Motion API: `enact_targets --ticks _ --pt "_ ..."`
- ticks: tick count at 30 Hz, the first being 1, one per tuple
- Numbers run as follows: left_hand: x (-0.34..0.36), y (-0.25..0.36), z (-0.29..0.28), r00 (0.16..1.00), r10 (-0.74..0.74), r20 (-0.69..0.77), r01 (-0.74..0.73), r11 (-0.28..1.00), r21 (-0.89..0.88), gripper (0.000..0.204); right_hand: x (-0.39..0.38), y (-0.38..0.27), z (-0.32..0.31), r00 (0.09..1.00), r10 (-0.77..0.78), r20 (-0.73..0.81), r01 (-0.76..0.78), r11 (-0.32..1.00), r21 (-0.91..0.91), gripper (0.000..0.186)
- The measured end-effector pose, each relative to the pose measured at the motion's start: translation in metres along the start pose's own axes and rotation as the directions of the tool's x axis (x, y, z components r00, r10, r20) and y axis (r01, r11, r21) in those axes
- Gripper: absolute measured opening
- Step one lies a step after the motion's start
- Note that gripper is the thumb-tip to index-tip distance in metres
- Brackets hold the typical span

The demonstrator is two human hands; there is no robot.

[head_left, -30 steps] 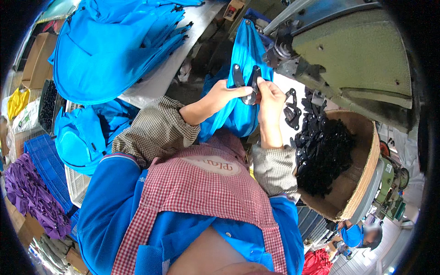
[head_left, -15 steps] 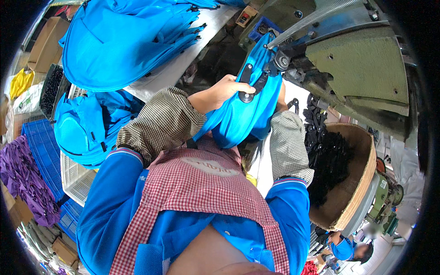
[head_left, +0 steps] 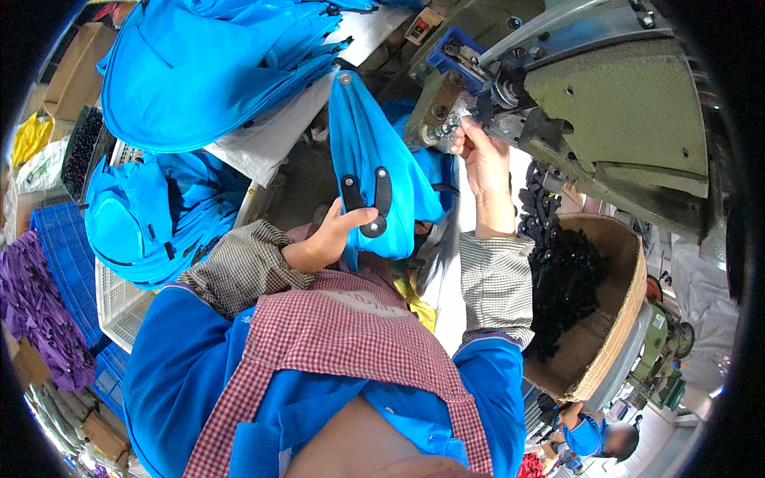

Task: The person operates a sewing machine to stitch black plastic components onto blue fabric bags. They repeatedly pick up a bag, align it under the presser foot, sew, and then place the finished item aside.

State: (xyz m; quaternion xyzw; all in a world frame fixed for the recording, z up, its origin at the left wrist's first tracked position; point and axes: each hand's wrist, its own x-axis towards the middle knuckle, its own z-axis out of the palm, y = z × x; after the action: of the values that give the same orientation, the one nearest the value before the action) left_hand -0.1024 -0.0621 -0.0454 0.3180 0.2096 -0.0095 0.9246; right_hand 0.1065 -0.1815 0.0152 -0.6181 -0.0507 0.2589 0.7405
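Observation:
My left hand [head_left: 328, 237] is closed on a folded bright blue fabric piece [head_left: 358, 131], with the thumb pressed over a black plastic hinged bracket [head_left: 374, 203] riveted to it. A round metal fastener [head_left: 345, 78] shows at the fabric's upper tip. The piece is held in front of my apron, left of the machine and apart from it. My right hand [head_left: 484, 163] is raised at the metal head of the riveting machine [head_left: 438, 115], fingers pinched together by its small die. Whatever lies between those fingertips is too small to make out.
A green machine guard [head_left: 617, 119] overhangs the upper right. A cardboard box [head_left: 613, 338] with black plastic parts stands on my right. More blue fabric pieces [head_left: 215, 76] lie on the table at upper left, others [head_left: 131, 211] in a white crate [head_left: 119, 307]. Another person [head_left: 590, 434] works behind.
My left hand has drawn the blue fabric piece left and toward me, away from the machine. My right hand has come out from behind the fabric and up to the machine's head.

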Motion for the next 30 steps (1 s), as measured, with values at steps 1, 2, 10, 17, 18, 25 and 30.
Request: enact_targets --ticks 1,2,10,17,18,25,30 --pt "-0.001 -0.002 -0.002 1.000 -0.017 0.008 0.017 1.000 -0.026 0.046 0.000 -0.002 0.001 1.000 0.007 -0.015 -0.008 0.999 -0.047 0.015" --pt "-0.001 -0.003 -0.005 0.999 -0.032 0.014 0.033 0.998 -0.053 0.046 0.001 -0.003 0.002 1.000 0.014 -0.027 -0.017 0.995 -0.095 0.016" --pt "-0.088 0.078 -0.058 0.900 0.324 -0.290 -0.403 0.873 -0.275 0.059 -0.039 0.188 -0.112 0.930 0.339 -0.142 -0.317 0.935 0.158 0.047" --pt "-0.159 -0.065 -0.179 0.816 -0.243 -0.525 0.086 0.948 -0.306 0.052 -0.105 0.139 -0.087 0.729 0.649 0.217 -0.675 0.631 0.382 0.058" --pt "-0.150 -0.075 -0.189 0.758 -0.005 -0.652 -0.060 0.995 -0.078 0.049 -0.110 0.135 -0.091 0.782 0.584 0.219 -0.608 0.634 0.478 0.057" --pt "-0.029 0.007 -0.034 0.686 0.566 0.458 -0.556 0.000 0.831 0.056 -0.192 0.154 0.018 0.817 0.233 0.528 -0.137 0.967 -0.215 0.018" --pt "0.019 0.021 -0.013 0.950 -0.031 0.310 -0.290 0.272 0.918 0.050 -0.181 0.136 -0.004 0.982 0.119 0.144 -0.145 0.971 0.192 0.020"
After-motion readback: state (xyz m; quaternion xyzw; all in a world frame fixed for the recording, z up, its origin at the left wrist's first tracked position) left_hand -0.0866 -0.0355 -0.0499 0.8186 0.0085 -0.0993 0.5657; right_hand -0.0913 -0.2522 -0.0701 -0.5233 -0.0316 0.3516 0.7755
